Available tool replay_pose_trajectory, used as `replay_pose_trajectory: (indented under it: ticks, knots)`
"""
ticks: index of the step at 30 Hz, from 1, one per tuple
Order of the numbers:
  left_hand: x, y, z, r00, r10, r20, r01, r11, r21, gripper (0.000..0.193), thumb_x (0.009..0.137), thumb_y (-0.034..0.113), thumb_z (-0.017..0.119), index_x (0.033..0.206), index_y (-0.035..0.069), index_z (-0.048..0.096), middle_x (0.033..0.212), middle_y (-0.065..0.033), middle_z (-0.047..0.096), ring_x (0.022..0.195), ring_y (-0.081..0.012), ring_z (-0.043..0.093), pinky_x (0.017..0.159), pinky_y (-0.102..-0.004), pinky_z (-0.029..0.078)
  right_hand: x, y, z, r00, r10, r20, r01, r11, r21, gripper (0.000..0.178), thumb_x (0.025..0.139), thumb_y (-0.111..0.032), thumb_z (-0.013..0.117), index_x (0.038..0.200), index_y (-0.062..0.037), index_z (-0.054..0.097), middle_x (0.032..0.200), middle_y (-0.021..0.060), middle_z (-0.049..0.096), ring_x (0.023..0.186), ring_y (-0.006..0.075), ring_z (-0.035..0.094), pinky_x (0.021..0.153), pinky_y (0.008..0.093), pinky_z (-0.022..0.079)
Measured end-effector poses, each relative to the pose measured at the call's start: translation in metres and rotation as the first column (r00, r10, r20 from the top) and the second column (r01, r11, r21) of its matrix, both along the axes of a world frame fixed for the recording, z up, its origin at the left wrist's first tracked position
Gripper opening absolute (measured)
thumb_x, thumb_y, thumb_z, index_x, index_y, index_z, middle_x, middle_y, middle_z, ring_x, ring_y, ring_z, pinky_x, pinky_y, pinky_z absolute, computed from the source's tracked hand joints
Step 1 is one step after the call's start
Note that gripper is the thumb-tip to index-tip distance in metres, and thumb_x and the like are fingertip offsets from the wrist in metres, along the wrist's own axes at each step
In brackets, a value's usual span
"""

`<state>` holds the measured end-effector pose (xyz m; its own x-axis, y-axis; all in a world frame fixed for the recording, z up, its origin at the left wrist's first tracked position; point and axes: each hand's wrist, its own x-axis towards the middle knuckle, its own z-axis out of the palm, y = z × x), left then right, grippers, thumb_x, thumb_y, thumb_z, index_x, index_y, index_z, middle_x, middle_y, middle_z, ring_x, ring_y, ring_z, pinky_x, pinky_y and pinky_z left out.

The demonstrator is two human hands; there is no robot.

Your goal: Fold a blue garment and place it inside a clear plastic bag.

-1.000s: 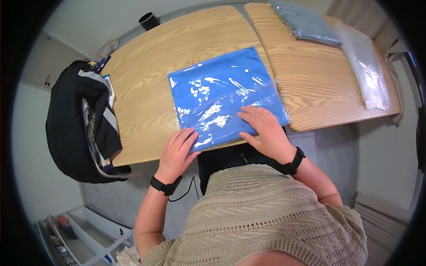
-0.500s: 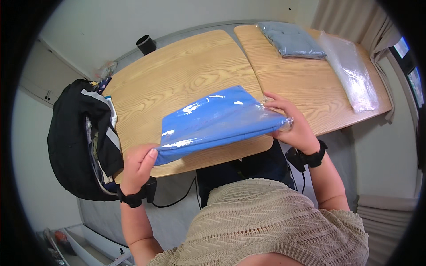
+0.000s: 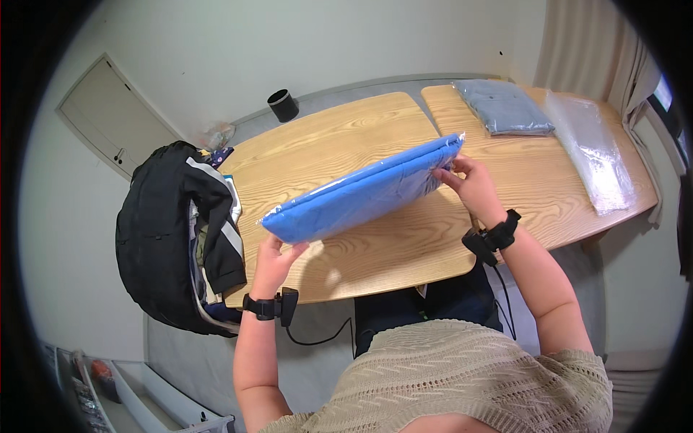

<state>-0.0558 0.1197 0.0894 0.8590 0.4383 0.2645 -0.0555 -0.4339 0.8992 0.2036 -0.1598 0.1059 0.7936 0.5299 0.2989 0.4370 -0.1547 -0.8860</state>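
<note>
Between my two hands a folded blue garment in a clear plastic bag [image 3: 364,189] is held up above the wooden table, tilted, its right end higher and farther away. My left hand [image 3: 275,260] grips the package's lower left corner, the thumb on the near side and the other fingers partly hidden beneath it. At the right end, my right hand [image 3: 473,186] pinches the bag's edge, where the plastic bunches up. Each wrist wears a black strap with a small device and a cable.
A black jacket [image 3: 162,238] lies heaped with other clothes at the table's left end. On the right-hand table [image 3: 520,169] rest a bagged grey-blue garment [image 3: 503,108] and clear plastic bags [image 3: 595,155]. A black bin [image 3: 283,106] stands on the floor behind.
Both hands have lifted and tipped the blue package, so its right end now points up and away. My view has shifted too, with the tables appearing lower and farther right.
</note>
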Motion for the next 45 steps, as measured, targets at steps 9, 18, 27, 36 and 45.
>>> replay_pose_trajectory:
  ticks: [9,18,27,36,45]
  knots:
    - [0.008,-0.021,0.079,0.984,0.069,-0.167,-0.079,0.995,-0.054,0.023,0.092,0.02,0.055,0.094,-0.002,0.061,0.074,0.0006,0.059,0.063,-0.0051,0.051,0.052,-0.0203,0.041,0.012,-0.011,0.037,0.996,0.081,0.025,-0.08,0.997,-0.021,0.032,0.087,-0.027,0.063,0.096,0.0031,0.062,0.083,0.0084,0.064,0.076,0.0143,0.057,0.071,0.0278,0.046]
    - [0.043,0.012,-0.036,0.789,-0.059,-0.612,-0.105,0.968,-0.229,0.04,0.091,0.042,0.053,0.083,0.004,0.062,0.07,-0.0004,0.06,0.06,-0.007,0.051,0.051,-0.0232,0.04,0.063,0.012,-0.047,0.88,0.091,-0.465,-0.351,0.784,-0.512,0.035,0.092,-0.035,0.056,0.078,-0.0034,0.057,0.066,-0.0001,0.048,0.058,0.0089,0.043,0.055,0.0246,0.04]
    - [0.042,-0.021,-0.022,0.967,-0.105,-0.234,0.232,0.743,0.627,0.068,0.077,0.048,0.066,0.125,0.003,0.047,0.133,-0.0218,0.042,0.122,-0.0384,0.041,0.1,-0.047,0.035,-0.033,-0.004,-0.026,0.616,0.63,0.473,-0.156,0.686,-0.711,0.064,0.082,-0.049,0.058,0.136,-0.0185,0.041,0.143,0.0156,0.032,0.133,0.0341,0.029,0.106,0.0537,0.024]
    - [0.065,-0.029,-0.035,0.816,-0.14,-0.561,0.567,0.377,0.732,0.085,0.076,0.073,0.045,0.141,0.019,0.036,0.15,-0.0183,0.019,0.137,-0.0437,0.013,0.104,-0.0641,0.014,-0.004,0.012,-0.042,0.491,0.821,0.291,-0.207,0.434,-0.877,0.072,0.082,-0.063,0.049,0.142,-0.0257,0.034,0.15,0.0142,0.021,0.139,0.0362,0.016,0.107,0.0598,0.015]
    - [0.072,-0.024,-0.036,0.79,-0.195,-0.581,0.602,0.423,0.677,0.084,0.076,0.073,0.046,0.141,0.02,0.036,0.149,-0.0191,0.02,0.136,-0.045,0.015,0.103,-0.0654,0.014,-0.001,0.018,-0.042,0.529,0.827,0.189,-0.261,0.371,-0.891,0.073,0.082,-0.062,0.05,0.143,-0.0246,0.032,0.15,0.0156,0.019,0.139,0.0382,0.013,0.106,0.063,0.013]
